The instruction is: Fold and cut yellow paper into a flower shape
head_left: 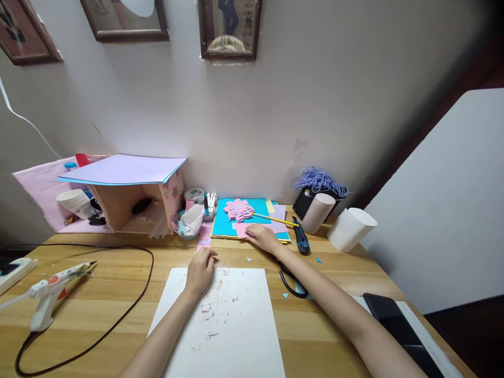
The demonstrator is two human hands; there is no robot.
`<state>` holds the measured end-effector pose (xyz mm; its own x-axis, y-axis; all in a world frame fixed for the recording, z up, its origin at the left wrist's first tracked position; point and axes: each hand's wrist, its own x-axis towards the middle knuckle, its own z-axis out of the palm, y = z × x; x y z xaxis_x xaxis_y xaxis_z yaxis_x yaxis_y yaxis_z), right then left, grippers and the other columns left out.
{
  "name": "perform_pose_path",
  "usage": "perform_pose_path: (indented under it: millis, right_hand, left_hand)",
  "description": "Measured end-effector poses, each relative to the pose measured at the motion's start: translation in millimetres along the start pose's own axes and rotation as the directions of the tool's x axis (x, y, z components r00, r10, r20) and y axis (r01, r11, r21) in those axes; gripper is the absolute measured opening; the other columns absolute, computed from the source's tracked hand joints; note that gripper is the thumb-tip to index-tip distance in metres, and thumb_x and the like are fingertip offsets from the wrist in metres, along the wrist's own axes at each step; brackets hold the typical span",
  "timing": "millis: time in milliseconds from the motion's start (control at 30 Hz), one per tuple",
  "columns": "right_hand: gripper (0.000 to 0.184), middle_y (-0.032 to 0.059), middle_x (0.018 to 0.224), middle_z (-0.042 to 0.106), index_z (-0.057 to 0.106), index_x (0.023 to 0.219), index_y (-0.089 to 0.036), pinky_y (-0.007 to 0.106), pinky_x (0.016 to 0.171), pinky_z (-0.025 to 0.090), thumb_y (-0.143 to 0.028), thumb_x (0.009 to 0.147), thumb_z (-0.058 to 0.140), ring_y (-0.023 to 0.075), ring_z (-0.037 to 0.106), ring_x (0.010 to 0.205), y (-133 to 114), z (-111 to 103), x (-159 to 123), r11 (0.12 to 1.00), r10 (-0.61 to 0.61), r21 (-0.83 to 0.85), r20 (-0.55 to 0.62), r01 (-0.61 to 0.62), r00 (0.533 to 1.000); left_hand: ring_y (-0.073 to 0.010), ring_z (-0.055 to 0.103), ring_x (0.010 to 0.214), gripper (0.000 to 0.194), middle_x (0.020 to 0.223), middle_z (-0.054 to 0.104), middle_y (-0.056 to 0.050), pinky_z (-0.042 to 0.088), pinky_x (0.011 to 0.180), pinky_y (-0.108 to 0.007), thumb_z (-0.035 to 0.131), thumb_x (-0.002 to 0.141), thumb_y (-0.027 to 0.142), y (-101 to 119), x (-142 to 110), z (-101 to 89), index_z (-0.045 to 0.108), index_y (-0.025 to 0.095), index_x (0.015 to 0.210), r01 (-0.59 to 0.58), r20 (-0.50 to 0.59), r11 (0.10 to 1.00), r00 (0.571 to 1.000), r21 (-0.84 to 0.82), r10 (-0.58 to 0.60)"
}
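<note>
Touching pink paper [241, 230]: right hand [261, 235], loosely curled.

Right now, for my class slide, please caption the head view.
Right hand at pink paper near a layered pink flower; left hand over the far edge of a white sheet.

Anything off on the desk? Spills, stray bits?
No spill visible, just untidy: the white sheet carries scattered reddish and dark smudges on otherwise blank paper, and small blue scraps lie loose on the wooden desk.
</note>
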<state>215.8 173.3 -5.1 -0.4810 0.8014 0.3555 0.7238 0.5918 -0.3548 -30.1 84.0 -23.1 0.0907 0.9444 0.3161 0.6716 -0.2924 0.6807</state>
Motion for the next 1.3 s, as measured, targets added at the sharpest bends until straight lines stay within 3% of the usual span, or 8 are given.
perform_pose_path:
  millis: [233, 467, 633, 1100, 1200, 1300]
  right_hand:
    - [0.017, 0.0075, 0.089, 0.066, 0.063, 0.084, -0.021, 0.027, 0.074, 0.039, -0.03, 0.083, 0.049, 0.0193, 0.057, 0.089, -4, 9, -3, 0.998, 0.062, 0.011, 0.001, -0.062, 0.998]
    - [0.02, 0.0068, 0.084, 0.067, 0.061, 0.09, -0.02, 0.026, 0.065, 0.037, -0.024, 0.085, 0.042, 0.0193, 0.059, 0.077, 5, 3, 8, 0.99, 0.139, -0.006, -0.002, -0.139, 0.99]
    - [0.017, 0.0042, 0.081, 0.067, 0.063, 0.085, -0.021, 0.024, 0.062, 0.037, -0.024, 0.083, 0.046, 0.0181, 0.059, 0.073, 14, 1, 17, 0.982, 0.188, 0.03, -0.01, -0.187, 0.982]
    - [0.016, 0.0017, 0.074, 0.065, 0.059, 0.078, -0.019, 0.021, 0.057, 0.038, -0.028, 0.083, 0.046, 0.0155, 0.058, 0.067, 24, 10, 18, 0.976, 0.212, 0.061, -0.06, -0.209, 0.975]
    - [0.014, 0.0029, 0.078, 0.066, 0.058, 0.083, -0.02, 0.022, 0.059, 0.039, -0.026, 0.084, 0.045, 0.0167, 0.059, 0.07, 22, 12, 16, 0.982, 0.191, 0.018, -0.086, -0.19, 0.978]
    - [0.02, 0.0068, 0.092, 0.065, 0.053, 0.102, -0.019, 0.024, 0.061, 0.04, -0.021, 0.086, 0.042, 0.0185, 0.06, 0.077, 18, 14, 12, 0.988, 0.143, -0.039, -0.116, -0.148, 0.983]
  left_hand:
    - [-0.0167, 0.059, 0.079, 0.02, 0.085, 0.059, -0.003, 0.042, 0.069, -0.03, 0.034, 0.079, 0.013, 0, 0, -0.3, 0.052, 0.02, 0.082, -0.005, -0.011, 1.0, 1.0, 0.008, 0.005]
    - [-0.0169, 0.059, 0.08, 0.02, 0.084, 0.06, -0.003, 0.043, 0.069, -0.029, 0.035, 0.079, 0.014, -2, 0, -0.7, 0.054, 0.02, 0.081, 0.006, -0.053, 1.0, 0.999, -0.007, -0.006]
    - [-0.016, 0.059, 0.077, 0.02, 0.084, 0.06, -0.002, 0.043, 0.069, -0.028, 0.036, 0.079, 0.015, -2, -1, -0.7, 0.055, 0.02, 0.081, 0.022, -0.052, 0.999, 0.998, -0.026, -0.023]
    - [-0.0154, 0.059, 0.077, 0.018, 0.082, 0.061, -0.001, 0.041, 0.068, -0.027, 0.038, 0.078, 0.014, -3, -1, -1.0, 0.055, 0.02, 0.08, 0.035, -0.056, 0.998, 0.998, -0.047, -0.038]
    - [-0.0148, 0.059, 0.075, 0.018, 0.083, 0.06, -0.002, 0.042, 0.068, -0.027, 0.037, 0.078, 0.014, -3, -1, -0.6, 0.054, 0.019, 0.08, 0.045, -0.05, 0.996, 0.998, -0.071, -0.048]
    - [-0.0146, 0.059, 0.076, 0.019, 0.083, 0.06, -0.002, 0.042, 0.069, -0.027, 0.037, 0.079, 0.013, -4, -1, -0.1, 0.054, 0.019, 0.08, 0.044, -0.046, 0.996, 0.998, -0.073, -0.047]
